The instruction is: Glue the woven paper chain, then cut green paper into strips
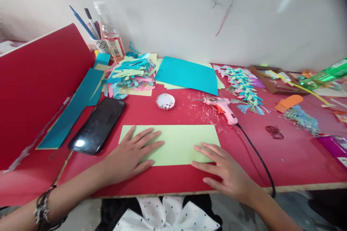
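A folded light-green paper sheet [176, 142] lies flat on the red table [292, 158] near its front edge. My left hand [130, 155] rests flat on the sheet's left part, fingers spread. My right hand [225, 169] lies flat at the sheet's lower right corner, its fingertips on the paper and the palm on the table. Neither hand holds anything.
A black phone [97, 125] lies left of the sheet. Behind are a small round lid [165, 101], a pink glue gun [223, 107] with a black cord, a teal sheet [187, 75], piles of paper strips [132, 75], a woven paper piece [244, 86], a red board [35, 86] and a bottle [111, 38].
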The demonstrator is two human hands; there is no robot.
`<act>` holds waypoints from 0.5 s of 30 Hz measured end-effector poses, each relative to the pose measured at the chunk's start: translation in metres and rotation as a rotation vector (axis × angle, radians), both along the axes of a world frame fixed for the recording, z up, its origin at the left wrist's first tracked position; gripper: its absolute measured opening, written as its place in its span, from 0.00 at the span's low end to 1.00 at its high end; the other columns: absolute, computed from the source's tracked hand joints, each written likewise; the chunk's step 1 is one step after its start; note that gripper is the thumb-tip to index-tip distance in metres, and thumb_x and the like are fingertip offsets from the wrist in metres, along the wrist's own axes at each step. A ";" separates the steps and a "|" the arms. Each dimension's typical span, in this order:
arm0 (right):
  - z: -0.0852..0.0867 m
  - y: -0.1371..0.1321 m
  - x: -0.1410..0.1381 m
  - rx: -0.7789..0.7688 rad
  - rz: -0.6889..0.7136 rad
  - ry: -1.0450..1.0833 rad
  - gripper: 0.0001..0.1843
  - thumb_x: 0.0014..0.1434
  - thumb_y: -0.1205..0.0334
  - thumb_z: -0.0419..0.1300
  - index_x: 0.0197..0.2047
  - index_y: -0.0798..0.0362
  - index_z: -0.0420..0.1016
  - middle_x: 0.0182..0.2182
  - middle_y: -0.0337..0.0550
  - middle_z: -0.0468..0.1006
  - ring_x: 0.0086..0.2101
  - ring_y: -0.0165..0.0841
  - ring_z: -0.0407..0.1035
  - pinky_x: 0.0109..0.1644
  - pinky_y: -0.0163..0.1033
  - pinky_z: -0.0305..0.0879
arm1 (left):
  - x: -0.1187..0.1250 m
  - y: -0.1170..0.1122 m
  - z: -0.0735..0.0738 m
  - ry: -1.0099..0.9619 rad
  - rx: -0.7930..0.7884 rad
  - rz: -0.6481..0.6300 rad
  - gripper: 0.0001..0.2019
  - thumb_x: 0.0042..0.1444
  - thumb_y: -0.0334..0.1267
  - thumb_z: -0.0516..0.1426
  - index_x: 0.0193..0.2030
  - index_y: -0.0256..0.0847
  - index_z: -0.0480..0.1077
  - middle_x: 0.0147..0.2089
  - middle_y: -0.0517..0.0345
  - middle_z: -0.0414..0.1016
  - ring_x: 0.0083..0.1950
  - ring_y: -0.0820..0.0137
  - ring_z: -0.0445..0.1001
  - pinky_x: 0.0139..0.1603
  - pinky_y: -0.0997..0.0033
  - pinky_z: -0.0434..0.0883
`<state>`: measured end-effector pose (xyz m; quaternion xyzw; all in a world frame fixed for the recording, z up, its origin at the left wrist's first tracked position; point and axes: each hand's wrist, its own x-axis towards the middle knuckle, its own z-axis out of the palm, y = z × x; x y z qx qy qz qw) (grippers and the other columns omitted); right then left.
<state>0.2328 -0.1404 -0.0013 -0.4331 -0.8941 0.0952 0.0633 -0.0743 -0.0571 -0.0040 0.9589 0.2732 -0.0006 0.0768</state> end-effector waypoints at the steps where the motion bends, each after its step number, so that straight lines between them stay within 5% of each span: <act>1: -0.001 -0.003 0.006 0.018 -0.020 -0.003 0.22 0.56 0.52 0.53 0.55 0.39 0.63 0.59 0.41 0.57 0.57 0.41 0.51 0.54 0.50 0.58 | 0.000 0.000 0.001 -0.001 0.004 -0.002 0.24 0.61 0.47 0.42 0.63 0.53 0.45 0.67 0.60 0.44 0.66 0.64 0.44 0.63 0.51 0.36; 15: 0.000 -0.031 0.064 0.132 -0.231 -0.040 0.17 0.54 0.59 0.55 0.49 0.39 0.70 0.54 0.39 0.66 0.53 0.40 0.58 0.50 0.47 0.64 | -0.001 0.000 0.001 0.010 0.045 -0.012 0.24 0.61 0.46 0.42 0.63 0.53 0.44 0.67 0.60 0.45 0.66 0.64 0.44 0.63 0.52 0.36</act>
